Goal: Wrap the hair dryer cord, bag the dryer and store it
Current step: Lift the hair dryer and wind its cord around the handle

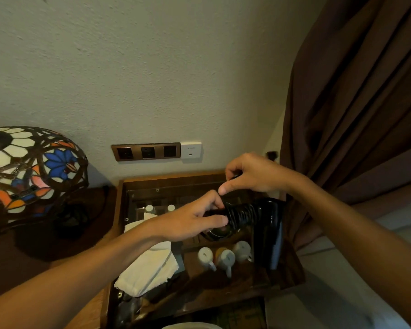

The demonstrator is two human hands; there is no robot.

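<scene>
A black hair dryer [268, 224] is held above a wooden tray, its body hanging down at the right and its handle pointing left. The black cord [241, 216] is coiled many times around the handle. My left hand [195, 222] grips the end of the handle, thumb and fingers closed around it next to the coils. My right hand [254, 174] is just above, its fingers pinched on the dark end of the cord; the plug itself is hidden inside the fingers. No bag is visible.
The wooden tray [166, 180] holds white cups [226, 257], small bottles [150, 208] and a folded white cloth [147, 269]. A stained-glass lamp [31, 172] stands at the left. A row of wall sockets [146, 151] sits above; a brown curtain [356, 103] hangs at the right.
</scene>
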